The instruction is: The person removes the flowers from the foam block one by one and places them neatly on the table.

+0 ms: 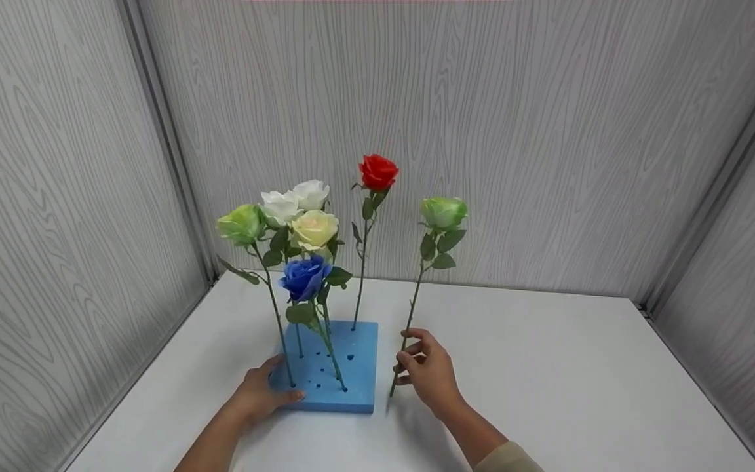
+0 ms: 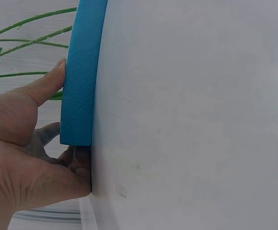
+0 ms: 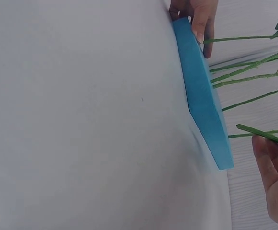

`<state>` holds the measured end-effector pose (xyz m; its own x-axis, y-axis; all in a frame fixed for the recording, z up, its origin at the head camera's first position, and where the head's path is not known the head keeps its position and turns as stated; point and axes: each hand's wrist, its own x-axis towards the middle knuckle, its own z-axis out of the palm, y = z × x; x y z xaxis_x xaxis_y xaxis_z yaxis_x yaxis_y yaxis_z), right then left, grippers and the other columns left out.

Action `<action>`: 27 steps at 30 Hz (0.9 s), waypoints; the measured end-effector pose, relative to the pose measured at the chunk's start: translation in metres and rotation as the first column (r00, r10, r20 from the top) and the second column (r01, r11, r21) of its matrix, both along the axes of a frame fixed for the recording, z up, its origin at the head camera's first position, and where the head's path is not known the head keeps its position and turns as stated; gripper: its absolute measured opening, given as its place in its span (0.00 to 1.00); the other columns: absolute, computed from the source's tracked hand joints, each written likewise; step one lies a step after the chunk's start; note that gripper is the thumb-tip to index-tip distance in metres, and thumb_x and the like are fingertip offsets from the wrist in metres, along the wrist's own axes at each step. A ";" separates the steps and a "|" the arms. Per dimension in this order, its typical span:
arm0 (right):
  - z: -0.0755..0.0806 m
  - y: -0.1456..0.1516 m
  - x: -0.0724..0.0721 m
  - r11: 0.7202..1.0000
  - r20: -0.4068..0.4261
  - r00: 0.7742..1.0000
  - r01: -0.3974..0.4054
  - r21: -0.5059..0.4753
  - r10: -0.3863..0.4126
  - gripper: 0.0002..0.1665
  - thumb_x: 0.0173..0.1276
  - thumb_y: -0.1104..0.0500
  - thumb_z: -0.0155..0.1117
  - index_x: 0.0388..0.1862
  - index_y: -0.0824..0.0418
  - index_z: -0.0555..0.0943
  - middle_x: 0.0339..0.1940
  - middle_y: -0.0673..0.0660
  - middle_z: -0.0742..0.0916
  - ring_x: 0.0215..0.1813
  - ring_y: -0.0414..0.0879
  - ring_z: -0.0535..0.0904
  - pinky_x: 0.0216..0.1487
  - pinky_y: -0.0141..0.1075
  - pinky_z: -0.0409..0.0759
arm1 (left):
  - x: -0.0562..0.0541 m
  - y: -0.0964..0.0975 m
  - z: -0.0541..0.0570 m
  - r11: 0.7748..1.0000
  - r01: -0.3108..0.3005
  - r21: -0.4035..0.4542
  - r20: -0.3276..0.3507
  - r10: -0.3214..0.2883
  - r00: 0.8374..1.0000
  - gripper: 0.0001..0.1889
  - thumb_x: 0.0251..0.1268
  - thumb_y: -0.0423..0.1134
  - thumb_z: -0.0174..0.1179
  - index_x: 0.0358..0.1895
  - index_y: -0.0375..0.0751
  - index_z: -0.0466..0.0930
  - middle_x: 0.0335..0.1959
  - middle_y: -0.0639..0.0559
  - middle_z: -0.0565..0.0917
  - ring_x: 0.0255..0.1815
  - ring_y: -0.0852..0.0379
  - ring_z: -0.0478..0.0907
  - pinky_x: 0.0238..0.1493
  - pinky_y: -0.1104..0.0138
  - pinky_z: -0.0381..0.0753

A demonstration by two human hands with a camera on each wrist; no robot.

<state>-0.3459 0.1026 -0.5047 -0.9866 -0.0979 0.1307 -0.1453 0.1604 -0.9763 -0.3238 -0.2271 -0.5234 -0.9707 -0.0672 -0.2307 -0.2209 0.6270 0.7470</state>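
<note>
A blue foam block (image 1: pixel 361 373) with holes in its top lies on the white table. My left hand (image 1: pixel 256 394) grips its near left corner, the thumb (image 2: pixel 50 84) on the top face and the other fingers around the side. To the right of the block, my right hand (image 1: pixel 430 370) pinches the stem of a green artificial rose (image 1: pixel 444 214), which leans slightly right with its bloom up. The cut stem end (image 3: pixel 244 127) hangs free below the fingers. Standing in the block are a blue rose (image 1: pixel 305 278), a pale yellow rose (image 1: pixel 314 229) and a red rose (image 1: pixel 378 172).
Another green rose (image 1: pixel 242 225) and two white roses (image 1: pixel 280 208) also rise from the block's left part, their leaves crowding together. Grey wood-grain panels (image 1: pixel 515 131) enclose the white table (image 1: pixel 548 380) at the back and both sides.
</note>
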 end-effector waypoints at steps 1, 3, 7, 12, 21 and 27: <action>0.000 0.001 0.001 1.000 -0.002 1.000 -0.004 -0.002 0.004 0.26 0.79 0.69 0.65 0.73 0.58 0.76 0.46 0.62 0.85 0.41 0.48 0.90 0.42 0.43 0.95 | 0.000 -0.001 0.000 1.000 -0.001 0.007 -0.002 0.001 1.000 0.60 0.59 0.55 0.82 0.88 0.38 0.54 0.84 0.19 0.54 0.86 0.18 0.50 0.84 0.31 0.56; 0.000 0.002 0.002 1.000 -0.004 1.000 -0.011 -0.002 0.011 0.26 0.79 0.69 0.65 0.73 0.58 0.76 0.46 0.62 0.85 0.41 0.48 0.90 0.41 0.43 0.95 | 0.000 -0.002 0.001 1.000 -0.002 0.016 -0.005 0.002 1.000 0.60 0.59 0.53 0.82 0.88 0.37 0.54 0.84 0.18 0.54 0.87 0.18 0.49 0.85 0.30 0.55; -0.001 0.006 0.005 1.000 -0.003 1.000 -0.019 0.005 0.019 0.27 0.79 0.69 0.65 0.73 0.57 0.75 0.45 0.61 0.85 0.41 0.49 0.90 0.41 0.43 0.94 | -0.001 0.000 0.003 1.000 0.005 0.015 -0.012 -0.005 1.000 0.60 0.59 0.52 0.82 0.87 0.37 0.54 0.84 0.17 0.54 0.86 0.18 0.49 0.85 0.30 0.55; -0.002 0.012 0.008 0.999 0.010 0.999 -0.033 0.004 0.033 0.27 0.79 0.68 0.65 0.74 0.56 0.75 0.46 0.61 0.84 0.42 0.47 0.90 0.41 0.43 0.94 | -0.001 0.001 0.002 1.000 0.006 -0.004 -0.011 -0.006 1.000 0.60 0.59 0.54 0.82 0.88 0.38 0.54 0.84 0.18 0.54 0.86 0.18 0.49 0.84 0.30 0.55; -0.005 0.019 0.016 0.998 0.026 0.998 -0.059 0.011 0.059 0.31 0.78 0.69 0.65 0.77 0.56 0.73 0.46 0.61 0.85 0.41 0.48 0.90 0.42 0.44 0.94 | 0.000 0.000 0.002 1.000 0.016 -0.018 -0.019 -0.017 1.000 0.61 0.59 0.56 0.81 0.88 0.37 0.53 0.84 0.18 0.54 0.86 0.18 0.50 0.84 0.31 0.55; -0.005 0.023 0.019 0.997 0.068 0.995 -0.073 0.023 0.071 0.33 0.77 0.69 0.67 0.78 0.57 0.72 0.45 0.60 0.85 0.41 0.48 0.90 0.41 0.44 0.94 | 0.001 0.001 0.003 1.000 0.012 -0.002 -0.014 -0.012 1.000 0.60 0.59 0.55 0.81 0.88 0.37 0.53 0.84 0.18 0.53 0.87 0.18 0.49 0.85 0.31 0.54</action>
<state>-0.3270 0.1259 -0.5095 -0.9834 -0.1711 0.0611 -0.0916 0.1769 -0.9800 -0.3227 -0.2265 -0.5208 -0.9747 -0.0558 -0.2166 -0.2025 0.6312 0.7487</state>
